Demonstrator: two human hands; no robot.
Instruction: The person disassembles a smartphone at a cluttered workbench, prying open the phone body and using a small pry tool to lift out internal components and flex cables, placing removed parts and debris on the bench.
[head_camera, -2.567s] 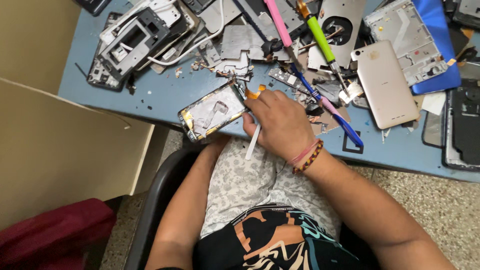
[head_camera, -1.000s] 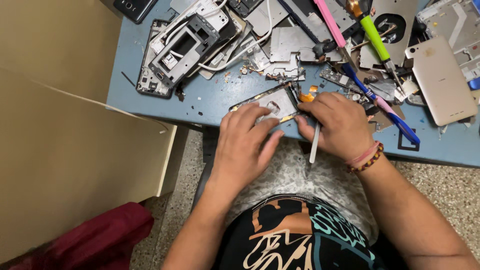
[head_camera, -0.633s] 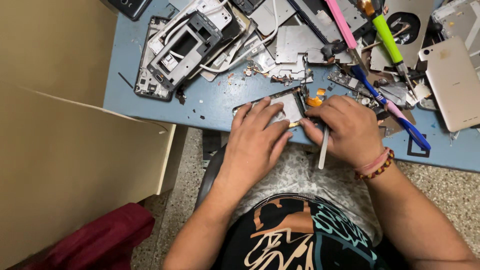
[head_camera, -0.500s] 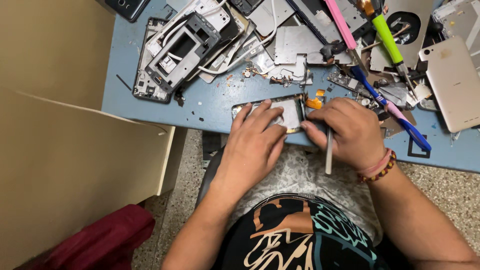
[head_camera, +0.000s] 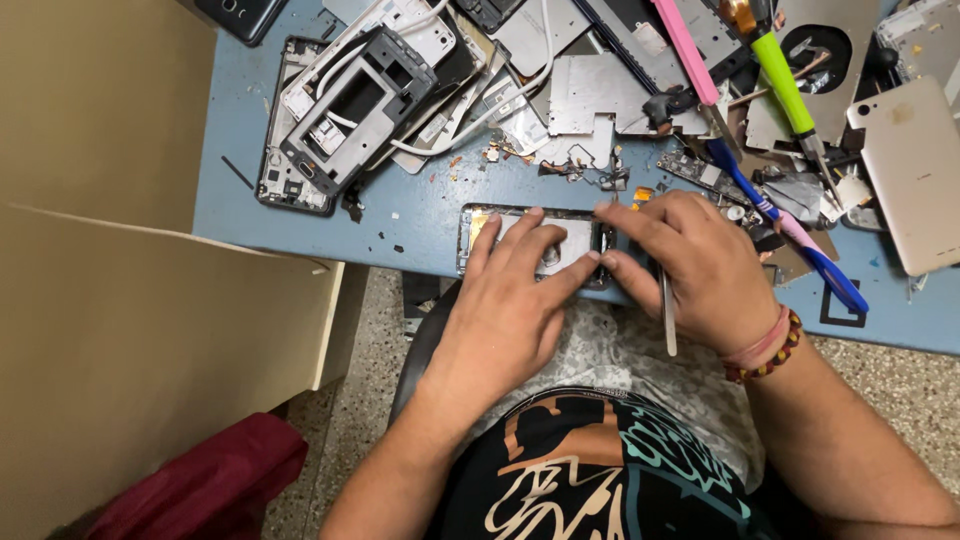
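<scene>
Both hands meet over an opened phone (head_camera: 530, 240) lying lengthwise left to right at the table's (head_camera: 400, 215) near edge. Left hand (head_camera: 510, 300) fingers spread flat on it; right hand (head_camera: 700, 270), at its right end, grips a thin metal tool (head_camera: 667, 320).

left hand (head_camera: 510, 300): out of sight at the start, you've since brought it up and laid it flat on the phone (head_camera: 535, 245), fingers spread over it
right hand (head_camera: 700, 265): you've shifted it from on top of the phone to its right end
phone: was tilted, now lies square along the table (head_camera: 420, 215) edge
tool (head_camera: 667, 315): now juts back from your right hand toward your lap
</scene>
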